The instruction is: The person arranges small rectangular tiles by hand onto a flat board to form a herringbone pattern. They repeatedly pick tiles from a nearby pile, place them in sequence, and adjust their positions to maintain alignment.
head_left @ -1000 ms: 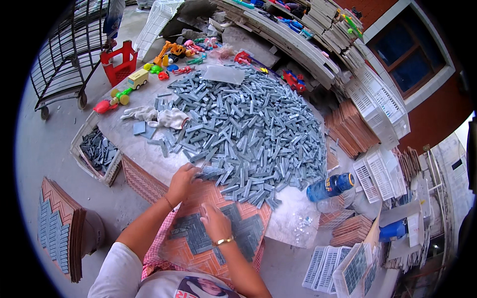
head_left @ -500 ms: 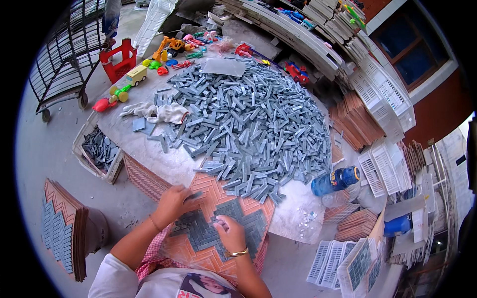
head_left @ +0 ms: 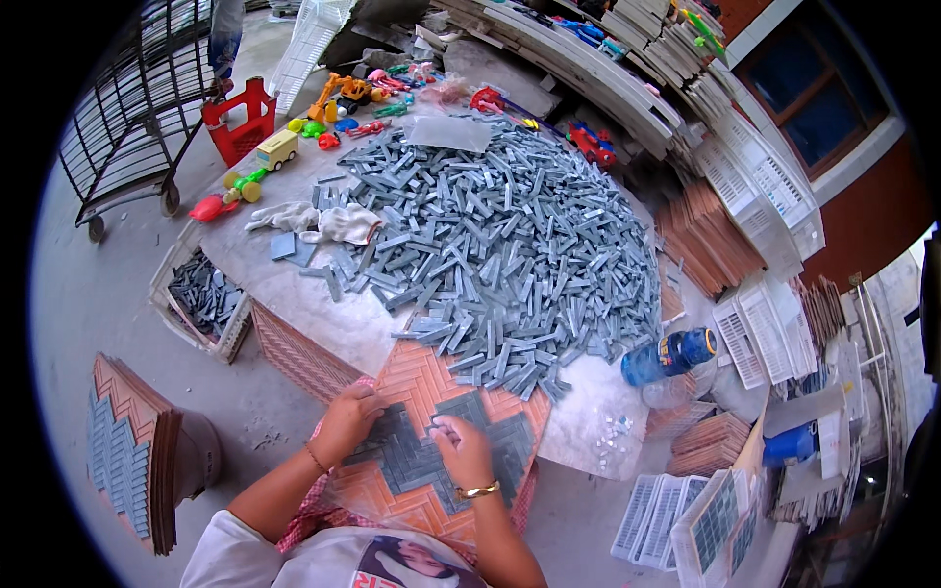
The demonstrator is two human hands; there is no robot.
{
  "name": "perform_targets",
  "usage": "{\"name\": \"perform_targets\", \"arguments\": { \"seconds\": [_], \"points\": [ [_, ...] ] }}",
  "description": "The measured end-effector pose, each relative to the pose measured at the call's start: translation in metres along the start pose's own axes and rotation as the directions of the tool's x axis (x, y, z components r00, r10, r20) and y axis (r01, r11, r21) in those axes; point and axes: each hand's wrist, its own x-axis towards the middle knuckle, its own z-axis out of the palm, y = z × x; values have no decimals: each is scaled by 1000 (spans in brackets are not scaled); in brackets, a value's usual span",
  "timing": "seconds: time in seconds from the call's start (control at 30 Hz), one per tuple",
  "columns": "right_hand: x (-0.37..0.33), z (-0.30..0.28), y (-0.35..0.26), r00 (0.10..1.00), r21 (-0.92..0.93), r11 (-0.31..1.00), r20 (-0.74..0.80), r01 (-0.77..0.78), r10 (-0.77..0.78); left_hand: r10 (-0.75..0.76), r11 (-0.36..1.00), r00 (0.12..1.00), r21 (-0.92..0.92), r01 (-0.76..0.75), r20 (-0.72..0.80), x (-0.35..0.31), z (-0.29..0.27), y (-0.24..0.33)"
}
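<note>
An orange herringbone tray (head_left: 420, 370) lies in front of me, partly filled with dark grey strip tiles (head_left: 402, 461) in a zigzag. My left hand (head_left: 351, 423) is over the tray's left edge, its fingers curled; anything inside them is hidden. Over the laid grey tiles is my right hand (head_left: 465, 453), thumb and fingers pinched together close to the surface. What it pinches, if anything, is too small to make out. Just beyond the tray spreads a big heap of loose grey strip tiles (head_left: 510, 245).
White gloves (head_left: 343, 223) and toys, among them a toy bus (head_left: 276, 150), lie left of the heap. A blue bottle (head_left: 668, 357) is at its right. A crate of dark pieces (head_left: 201, 299) and stacked trays (head_left: 137, 451) stand on the left, white baskets (head_left: 755, 333) on the right.
My left hand has drawn back slightly toward the tray's left edge, and the grey strip tile seen in its fingers no longer shows. My right hand stays over the laid tiles.
</note>
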Motion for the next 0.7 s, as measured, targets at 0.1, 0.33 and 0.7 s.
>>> {"name": "perform_targets", "arguments": {
  "seconds": [0.1,0.33,0.7],
  "points": [
    [29,2,-10,987,-121,983,-72,136,-145,10,1000,1000,9,-10,9,1,5,-6],
    [128,14,-21,840,-702,622,-62,347,-540,-23,1000,1000,0,23,-5,0,8,-10],
    [102,0,-23,961,-441,860,20,257,-277,17,998,998,-51,-21,-64,-3,9,-8]
  ]
}}
